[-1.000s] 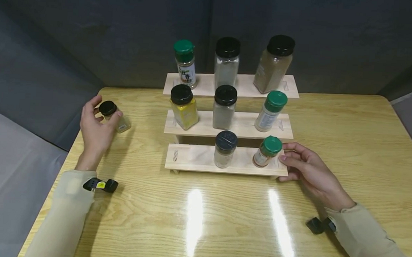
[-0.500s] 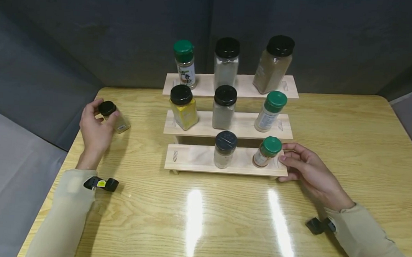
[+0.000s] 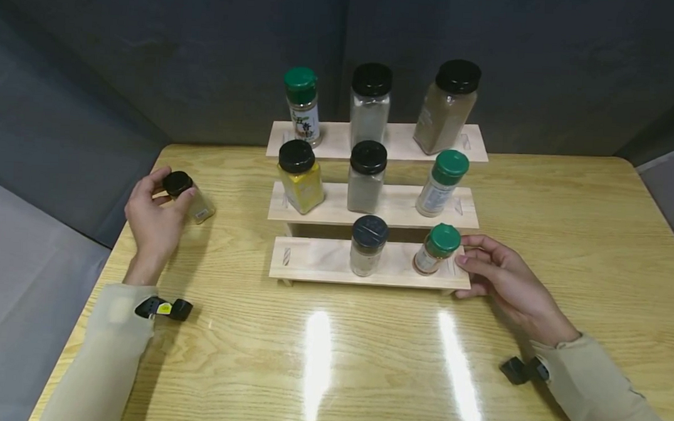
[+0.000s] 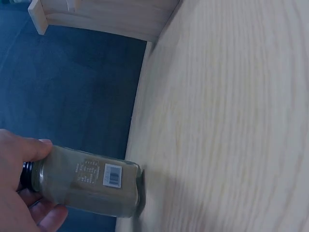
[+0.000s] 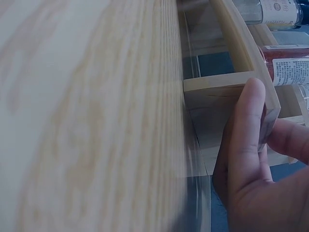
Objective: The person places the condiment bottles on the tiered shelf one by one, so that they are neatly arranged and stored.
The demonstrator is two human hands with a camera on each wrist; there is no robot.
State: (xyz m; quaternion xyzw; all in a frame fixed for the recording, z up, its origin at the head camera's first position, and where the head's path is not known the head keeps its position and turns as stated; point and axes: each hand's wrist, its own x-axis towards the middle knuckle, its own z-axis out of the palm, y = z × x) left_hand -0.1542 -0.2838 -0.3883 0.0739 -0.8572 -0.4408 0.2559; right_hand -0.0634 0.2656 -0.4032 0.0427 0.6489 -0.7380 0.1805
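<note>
At the table's left, my left hand [image 3: 154, 218] grips a square glass spice jar [image 3: 198, 207] with a black lid, thumb and fingers round its upper part. In the left wrist view the jar [image 4: 89, 181] shows a barcode label and brownish contents; its base is close to the tabletop, and whether it touches I cannot tell. My right hand [image 3: 514, 284] holds the right end of the lowest step of a three-step wooden spice rack [image 3: 318, 260]. In the right wrist view, the hand [image 5: 256, 159] has its thumb above the board [image 5: 244, 53] and fingers against its side and underneath.
Nearest on the lowest step are a dark-lidded jar [image 3: 368, 246] and a green-lidded jar [image 3: 438, 249]. A yellow jar [image 3: 301, 177], a grey jar [image 3: 366, 177] and a green-lidded jar [image 3: 442, 182] fill the middle step. Three taller jars stand on top. Dark curtain [image 3: 208, 54] hangs behind.
My left hand and its spice jar have shifted slightly toward me over the last half second. The right hand keeps its hold on the rack, which stays in place.
</note>
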